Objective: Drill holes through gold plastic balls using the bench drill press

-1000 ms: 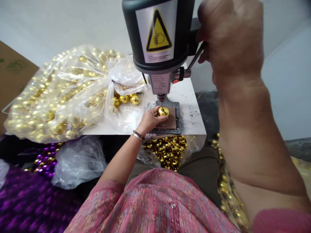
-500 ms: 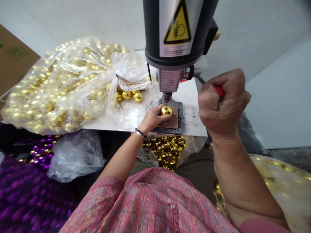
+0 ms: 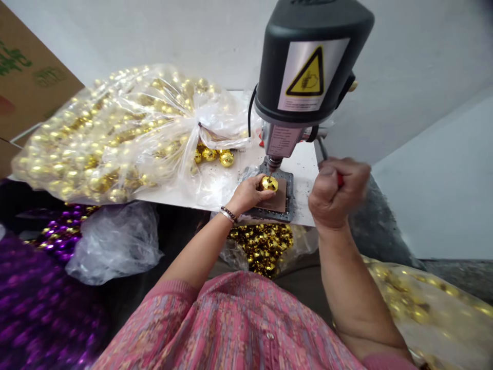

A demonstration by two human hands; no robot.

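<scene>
Pinched in the fingers of my left hand (image 3: 250,195) is a shiny gold faceted ball (image 3: 269,183), held on the brown board (image 3: 278,198) over the drill press base (image 3: 289,208). The thin bit below the chuck (image 3: 273,163) meets the top of the ball; how deep it sits I cannot tell. My right hand (image 3: 337,190) is a fist around the red-ended feed lever (image 3: 322,148) on the right side of the drill press (image 3: 308,67).
A big clear bag of gold balls (image 3: 103,139) lies on the white table's left, with a few loose gold balls (image 3: 226,158) beside it. Below the table edge hangs a bag of gold pieces (image 3: 264,244). Purple shiny material (image 3: 42,313) is lower left; a cardboard box (image 3: 34,77) stands behind.
The right hand and lever have come down and toward me. The left hand still keeps the ball under the bit. My view has shifted, so the drill press appears lower and further right.
</scene>
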